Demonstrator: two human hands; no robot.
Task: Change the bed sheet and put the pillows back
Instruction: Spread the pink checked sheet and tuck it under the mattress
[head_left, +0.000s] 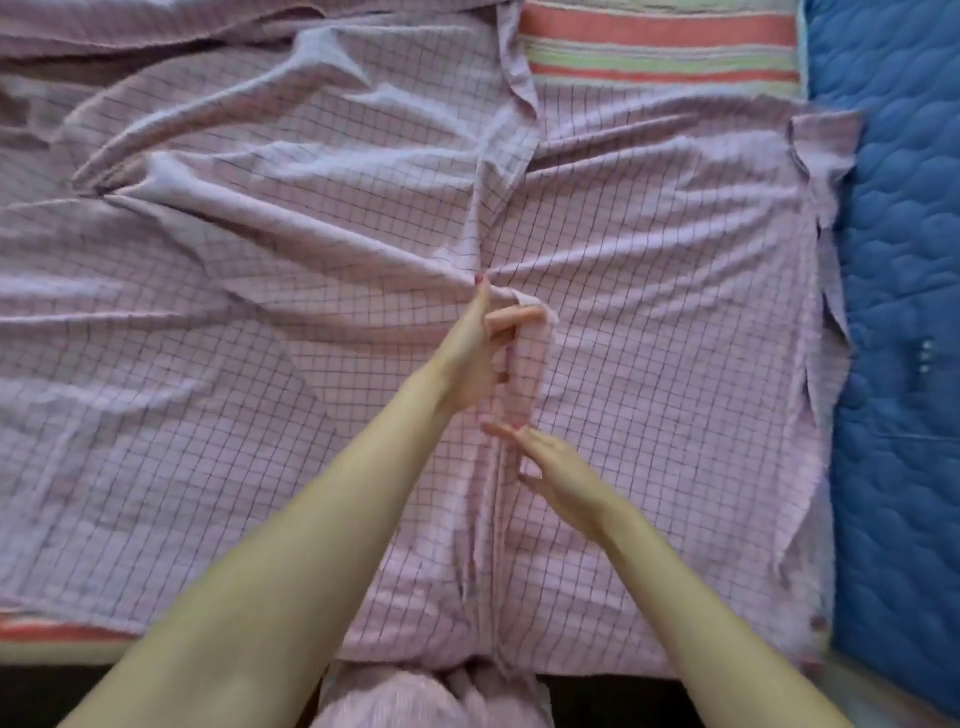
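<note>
We look down at a bed covered by a pink checked sheet (260, 364). The sheet is wrinkled, with big folds bunched up at the top left. It spreads across most of the bed and hangs over the near edge.

Our left hand (478, 353) reaches out to the middle of the sheet. Its fingers and thumb curl around a raised fold of the cloth and pinch it. Wrinkles spread out from that spot like a star.

Our right hand (550, 467) is just below the left one, close to the same fold. Its fingers are mostly straight and lie against the ridge of cloth. It does not seem to grip anything.

A striped cloth (660, 47) with red and pale green bands peeks out at the top, past the edge of the sheet. A bit of the same stripes shows at the bottom left. We cannot tell if it is a pillow or another cover.

A blue quilted cover (904, 312) lies along the right side, touching the edge of the sheet.
</note>
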